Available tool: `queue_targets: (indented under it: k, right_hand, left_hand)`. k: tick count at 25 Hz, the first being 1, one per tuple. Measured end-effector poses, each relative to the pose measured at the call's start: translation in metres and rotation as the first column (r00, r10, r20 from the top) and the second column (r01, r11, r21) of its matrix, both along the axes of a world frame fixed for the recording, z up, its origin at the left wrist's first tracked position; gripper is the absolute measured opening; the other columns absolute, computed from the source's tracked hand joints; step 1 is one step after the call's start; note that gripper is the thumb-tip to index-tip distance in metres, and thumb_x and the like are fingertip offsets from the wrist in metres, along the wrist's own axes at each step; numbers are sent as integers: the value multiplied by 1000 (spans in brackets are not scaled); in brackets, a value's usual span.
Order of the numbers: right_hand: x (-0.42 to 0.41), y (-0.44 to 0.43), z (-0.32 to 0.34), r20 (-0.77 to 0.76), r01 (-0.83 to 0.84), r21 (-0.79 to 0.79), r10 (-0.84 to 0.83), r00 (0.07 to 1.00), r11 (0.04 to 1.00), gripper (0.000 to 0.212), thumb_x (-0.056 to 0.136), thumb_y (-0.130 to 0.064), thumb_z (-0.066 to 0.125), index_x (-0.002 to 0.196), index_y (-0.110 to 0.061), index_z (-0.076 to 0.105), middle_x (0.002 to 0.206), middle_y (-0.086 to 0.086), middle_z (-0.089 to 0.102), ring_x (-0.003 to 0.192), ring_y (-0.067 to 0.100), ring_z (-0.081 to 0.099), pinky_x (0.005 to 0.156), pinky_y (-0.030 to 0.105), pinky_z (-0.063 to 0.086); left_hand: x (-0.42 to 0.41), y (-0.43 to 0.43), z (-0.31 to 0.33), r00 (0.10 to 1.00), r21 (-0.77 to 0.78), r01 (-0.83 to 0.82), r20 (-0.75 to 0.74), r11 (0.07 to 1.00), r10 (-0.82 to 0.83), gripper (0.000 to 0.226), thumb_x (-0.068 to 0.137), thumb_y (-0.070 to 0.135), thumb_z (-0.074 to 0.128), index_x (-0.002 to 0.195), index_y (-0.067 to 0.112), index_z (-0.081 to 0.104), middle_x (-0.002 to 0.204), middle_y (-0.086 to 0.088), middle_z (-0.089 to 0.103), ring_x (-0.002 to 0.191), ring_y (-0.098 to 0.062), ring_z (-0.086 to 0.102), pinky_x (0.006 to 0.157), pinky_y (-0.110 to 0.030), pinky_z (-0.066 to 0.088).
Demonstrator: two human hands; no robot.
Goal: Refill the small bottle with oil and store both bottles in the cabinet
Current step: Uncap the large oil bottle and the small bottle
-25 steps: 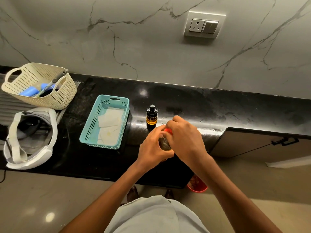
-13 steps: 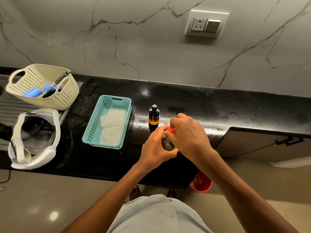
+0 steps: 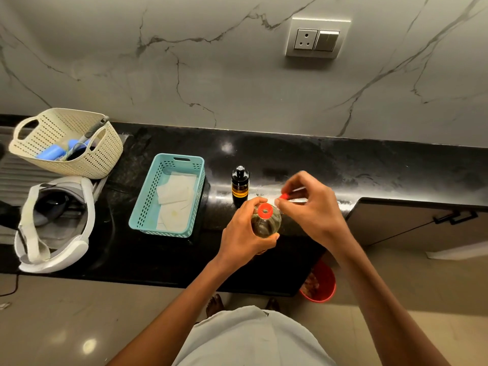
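Dim warm light, countertop [image 3: 343,165] glare, edges warped

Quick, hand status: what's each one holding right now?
Left hand: gripping the oil bottle.
Right hand: pinching the red cap, held apart from the bottle.
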State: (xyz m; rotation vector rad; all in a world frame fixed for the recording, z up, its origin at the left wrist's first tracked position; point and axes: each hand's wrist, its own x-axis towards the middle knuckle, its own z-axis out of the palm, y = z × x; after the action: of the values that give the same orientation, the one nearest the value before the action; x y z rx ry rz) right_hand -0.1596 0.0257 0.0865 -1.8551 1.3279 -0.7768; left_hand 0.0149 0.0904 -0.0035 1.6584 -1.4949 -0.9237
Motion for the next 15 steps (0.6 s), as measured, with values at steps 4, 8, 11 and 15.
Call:
queue_targets:
  k: [4,8,11,15]
  right_hand:
    - [-32,8,-81,-41,382,158,-381,924,910,19,89,-12,84,90,-3,67,92,10,72,89,26,71,80,40,60]
    - [-56,33,-150,-253,448,158,-403,880,880,15,94,-12,78,93,0,71,101,13,71,99,32,68,86,47,55]
    - [-61,44,-171,-271,390,123,-348,898,912,9,94,-13,79,96,-6,73,106,6,72,105,27,64,87,39,53]
    - [-62,41,-184,-238,361,79,-334,912,929,10,90,-9,82,95,-7,73,110,5,72,108,25,66,90,43,56]
  left_hand:
    - [0,0,-2,1000,10,10,-9,1000,-10,86,74,44,93,146,43,47,137,17,64,126,-9,65,105,-43,60]
    - [1,-1,-3,999,17,26,-20,1000,-25,86,75,43,93,147,42,47,137,17,64,127,-10,65,107,-44,60]
    - [1,-2,-3,999,27,32,-28,999,-32,85,76,42,93,148,41,47,138,15,64,128,-11,65,108,-44,59]
    - [0,-1,-5,999,18,31,-19,999,-31,87,76,44,93,149,42,46,140,16,63,129,-10,64,109,-44,59]
